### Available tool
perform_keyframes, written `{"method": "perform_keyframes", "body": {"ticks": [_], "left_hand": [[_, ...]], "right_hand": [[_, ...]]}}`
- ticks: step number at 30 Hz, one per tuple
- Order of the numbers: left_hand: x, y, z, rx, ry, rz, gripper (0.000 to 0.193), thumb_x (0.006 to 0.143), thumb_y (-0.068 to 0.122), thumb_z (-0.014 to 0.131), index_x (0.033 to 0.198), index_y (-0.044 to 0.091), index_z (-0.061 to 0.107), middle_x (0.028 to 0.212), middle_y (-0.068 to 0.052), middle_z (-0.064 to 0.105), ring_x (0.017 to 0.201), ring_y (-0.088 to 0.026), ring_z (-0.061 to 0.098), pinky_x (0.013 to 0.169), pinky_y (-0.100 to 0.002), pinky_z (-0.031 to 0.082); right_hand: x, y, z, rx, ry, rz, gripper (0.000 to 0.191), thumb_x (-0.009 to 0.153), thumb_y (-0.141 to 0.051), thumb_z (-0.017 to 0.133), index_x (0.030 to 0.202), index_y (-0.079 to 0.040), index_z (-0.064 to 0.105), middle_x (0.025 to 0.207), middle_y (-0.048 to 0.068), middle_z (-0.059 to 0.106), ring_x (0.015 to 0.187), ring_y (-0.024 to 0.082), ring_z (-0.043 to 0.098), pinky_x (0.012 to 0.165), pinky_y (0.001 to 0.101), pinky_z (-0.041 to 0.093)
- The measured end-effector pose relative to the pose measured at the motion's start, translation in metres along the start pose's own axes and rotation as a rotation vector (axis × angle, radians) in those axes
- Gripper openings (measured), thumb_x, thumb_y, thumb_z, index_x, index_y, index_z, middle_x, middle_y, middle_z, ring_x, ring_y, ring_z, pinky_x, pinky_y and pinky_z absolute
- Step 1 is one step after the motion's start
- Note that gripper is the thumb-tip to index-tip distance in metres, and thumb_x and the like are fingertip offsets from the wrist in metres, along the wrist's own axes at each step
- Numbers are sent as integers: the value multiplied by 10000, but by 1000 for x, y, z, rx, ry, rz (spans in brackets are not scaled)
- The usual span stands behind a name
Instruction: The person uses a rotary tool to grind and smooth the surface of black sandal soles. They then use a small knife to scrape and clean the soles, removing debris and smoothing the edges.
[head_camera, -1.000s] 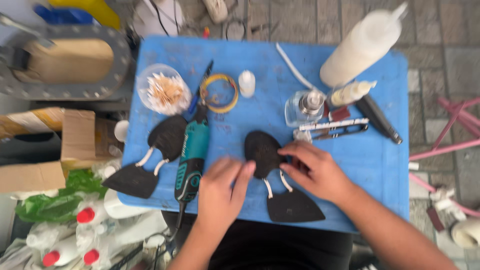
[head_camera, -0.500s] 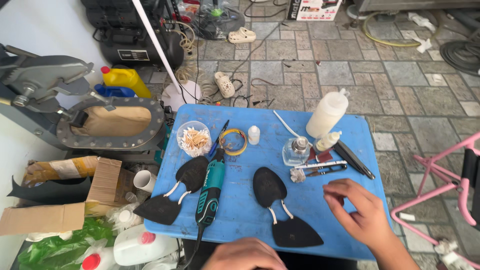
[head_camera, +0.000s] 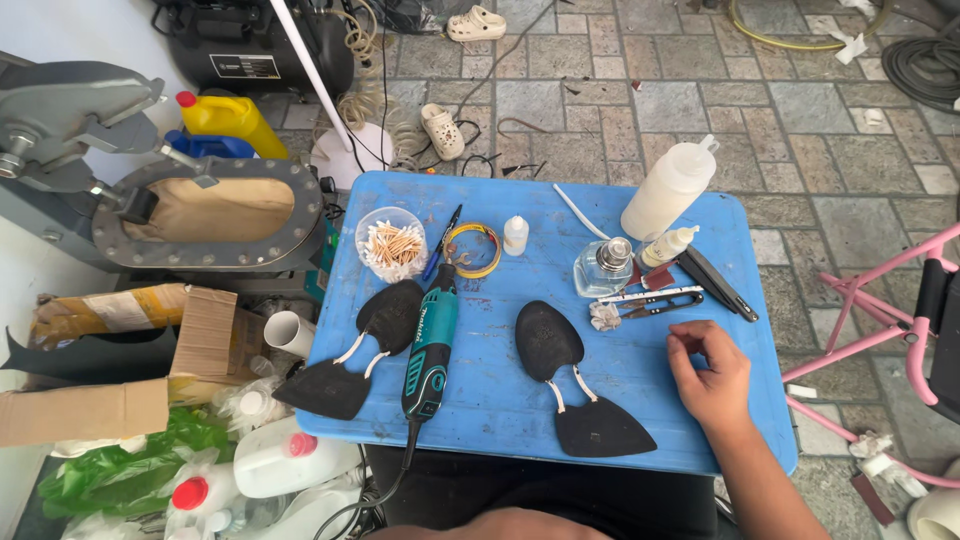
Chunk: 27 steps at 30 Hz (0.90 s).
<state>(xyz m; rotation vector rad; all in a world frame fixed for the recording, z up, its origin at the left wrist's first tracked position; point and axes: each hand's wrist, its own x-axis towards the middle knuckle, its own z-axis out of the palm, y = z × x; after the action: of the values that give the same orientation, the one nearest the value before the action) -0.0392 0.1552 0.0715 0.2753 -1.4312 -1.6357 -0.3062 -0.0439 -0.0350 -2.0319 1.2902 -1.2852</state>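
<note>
My right hand (head_camera: 712, 378) rests on the blue table (head_camera: 650, 440) near its right front corner, fingers loosely bent and holding nothing. It lies right of a black shoe sole piece with white straps (head_camera: 565, 385) and does not touch it. A second sole piece (head_camera: 350, 362) lies at the table's left, beside a teal rotary tool (head_camera: 431, 342). Just beyond my right hand lie metal snips (head_camera: 652, 300) and a black tool (head_camera: 716, 284). Only a sliver of my left hand (head_camera: 500, 525) shows at the bottom edge.
The table's far side holds a cup of cotton swabs (head_camera: 392, 245), a yellow ring (head_camera: 474, 250), a small white bottle (head_camera: 515, 235), a glass lamp (head_camera: 603, 268) and a big squeeze bottle (head_camera: 668, 190). A grey machine (head_camera: 200, 210), cardboard box (head_camera: 150, 370) and jugs (head_camera: 270, 465) stand left; a pink frame (head_camera: 880, 300) stands right.
Both hands have left the right sole piece. My right hand moved right along the table. My left hand dropped back to the bottom edge. The view pulled back and up.
</note>
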Motion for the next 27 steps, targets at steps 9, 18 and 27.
{"method": "perform_keyframes", "body": {"ticks": [9,18,27], "left_hand": [[25,-28,-31,907,876,-44,319,1007,216,669,1304,101,694,1368,-187,676,1300,-316,679,1103,-445,528],[33,-70,-65,1522,688,-370,658,856,342,713,1416,64,508,1577,-288,337,1451,-444,316,1119,-582,213],[25,-67,-69,1433,702,-367,741,855,279,679,1475,-41,430,1598,-265,359,1476,-426,339,1171,-609,182]], "right_hand": [[13,-55,3,-119,-126,-163,261,833,-34,769,1081,-26,690,1081,119,699,875,231,695,767,334,569],[30,-70,40,-227,-282,-235,315,817,-45,791,1125,-95,748,1144,91,707,1044,287,699,880,382,588],[104,-107,15,-117,-128,-249,238,888,5,793,1108,9,702,1107,137,695,998,285,722,828,361,586]]}}
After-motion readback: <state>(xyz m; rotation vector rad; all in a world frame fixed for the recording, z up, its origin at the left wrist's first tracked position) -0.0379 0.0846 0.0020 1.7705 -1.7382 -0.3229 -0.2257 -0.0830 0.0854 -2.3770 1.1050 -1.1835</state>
